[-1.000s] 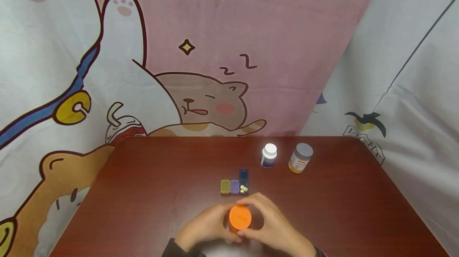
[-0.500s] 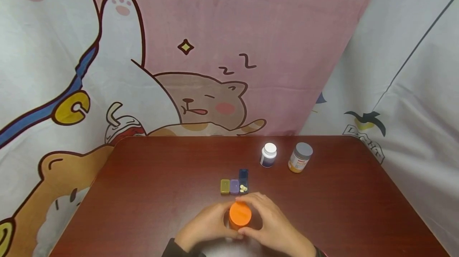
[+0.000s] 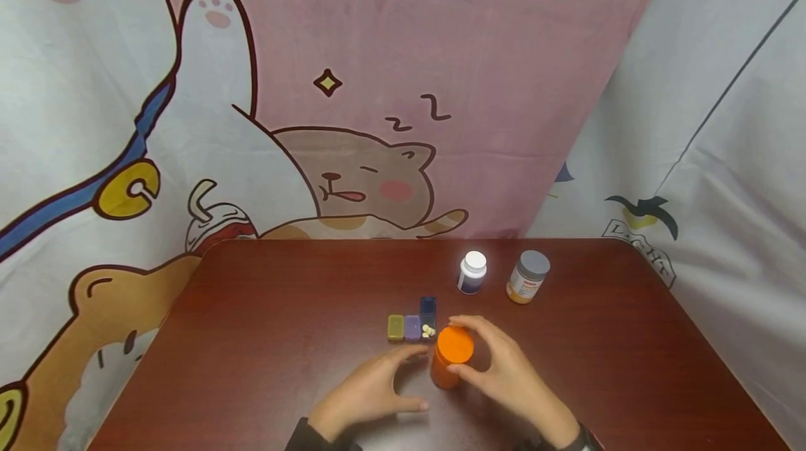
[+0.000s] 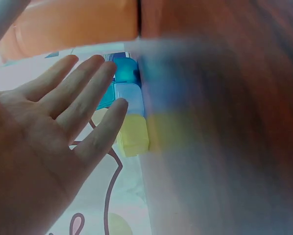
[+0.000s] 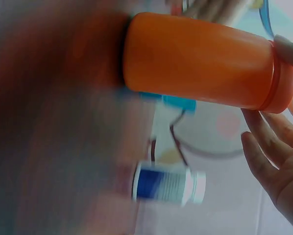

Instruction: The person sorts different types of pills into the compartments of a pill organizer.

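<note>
Head | orange bottle near pillbox | white bottle, grey-lidded jar beyond

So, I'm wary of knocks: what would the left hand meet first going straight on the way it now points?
The left hand would probably meet the orange bottle, which the right hand holds; depth is uncertain.

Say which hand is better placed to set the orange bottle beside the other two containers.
Right hand, most likely: it holds the orange bottle at its cap and is nearer the white bottle and grey-lidded jar. The left hand holds nothing.
</note>
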The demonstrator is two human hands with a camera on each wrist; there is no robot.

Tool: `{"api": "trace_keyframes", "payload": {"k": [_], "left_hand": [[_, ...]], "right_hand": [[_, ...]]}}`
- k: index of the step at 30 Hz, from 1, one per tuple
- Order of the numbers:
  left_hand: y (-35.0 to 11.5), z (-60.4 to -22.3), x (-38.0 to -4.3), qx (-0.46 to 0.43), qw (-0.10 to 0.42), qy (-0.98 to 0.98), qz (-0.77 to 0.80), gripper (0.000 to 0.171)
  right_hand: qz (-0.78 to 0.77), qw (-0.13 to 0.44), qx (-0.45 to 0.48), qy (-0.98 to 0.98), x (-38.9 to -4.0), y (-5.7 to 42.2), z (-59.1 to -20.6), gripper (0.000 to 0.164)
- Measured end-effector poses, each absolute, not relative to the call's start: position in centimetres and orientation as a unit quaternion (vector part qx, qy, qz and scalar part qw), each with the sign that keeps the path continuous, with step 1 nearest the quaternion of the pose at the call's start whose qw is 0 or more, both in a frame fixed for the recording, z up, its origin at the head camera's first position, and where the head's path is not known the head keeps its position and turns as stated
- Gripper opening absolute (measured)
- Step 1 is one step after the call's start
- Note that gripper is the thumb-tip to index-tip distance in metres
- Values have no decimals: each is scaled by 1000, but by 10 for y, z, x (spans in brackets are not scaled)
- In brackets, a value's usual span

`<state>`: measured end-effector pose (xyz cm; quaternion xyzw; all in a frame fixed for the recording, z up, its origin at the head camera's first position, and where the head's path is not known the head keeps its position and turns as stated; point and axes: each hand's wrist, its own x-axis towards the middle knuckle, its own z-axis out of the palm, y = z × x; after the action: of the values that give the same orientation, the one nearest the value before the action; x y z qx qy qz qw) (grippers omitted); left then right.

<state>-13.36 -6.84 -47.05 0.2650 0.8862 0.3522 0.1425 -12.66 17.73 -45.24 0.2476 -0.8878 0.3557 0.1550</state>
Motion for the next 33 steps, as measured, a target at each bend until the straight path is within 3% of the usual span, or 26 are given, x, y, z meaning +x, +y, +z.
{"api": "trace_keyframes", "payload": {"k": [5,17,33], "left_hand": [[-68,-470,-133,261,139,891,344,77],[-72,-468,-132,249,141,892,349,70],[-73,-470,-136,244,158,886,361,65]], "right_hand": [[355,201,199,-891,-141,209,-453,71],[342,232,37,-910,-148,294,-438,69],[344,191,-60,-917,-149,330,-445,64]]}}
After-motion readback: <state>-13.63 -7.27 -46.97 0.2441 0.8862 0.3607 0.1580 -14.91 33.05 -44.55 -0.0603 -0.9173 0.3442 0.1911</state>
